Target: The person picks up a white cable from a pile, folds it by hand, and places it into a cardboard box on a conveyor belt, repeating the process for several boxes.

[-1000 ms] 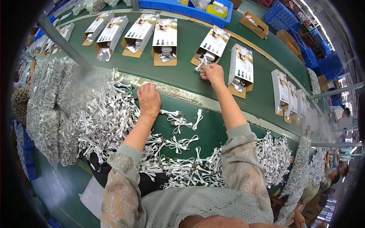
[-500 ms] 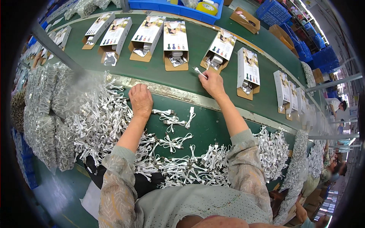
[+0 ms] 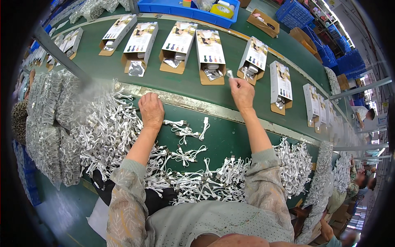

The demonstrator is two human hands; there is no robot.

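Note:
My right hand (image 3: 242, 94) is closed on a short white charging cable (image 3: 230, 74), its plug end pointing away from me. The cable hangs over the green belt, between a box (image 3: 210, 51) on its left and another white printed box (image 3: 255, 53) on its right. Both boxes have open brown flaps facing me, with white and silvery contents showing. My left hand (image 3: 151, 110) rests on the belt's near edge beside a large heap of white cables (image 3: 111, 131). Its fingers lie forward, slightly bent, and no held thing shows; the fingertips are partly hidden.
Several more open boxes (image 3: 140, 39) stand along the green belt (image 3: 160, 80). A worn metal rail (image 3: 193, 103) separates it from my worktop. Bagged cables (image 3: 43, 127) are stacked at left, and another cable heap (image 3: 294, 166) lies at right. A blue tray (image 3: 164, 7) sits beyond.
The boxes have shifted right along the belt. My right hand has moved right and slightly nearer me with the cable still in it. My left hand has barely moved.

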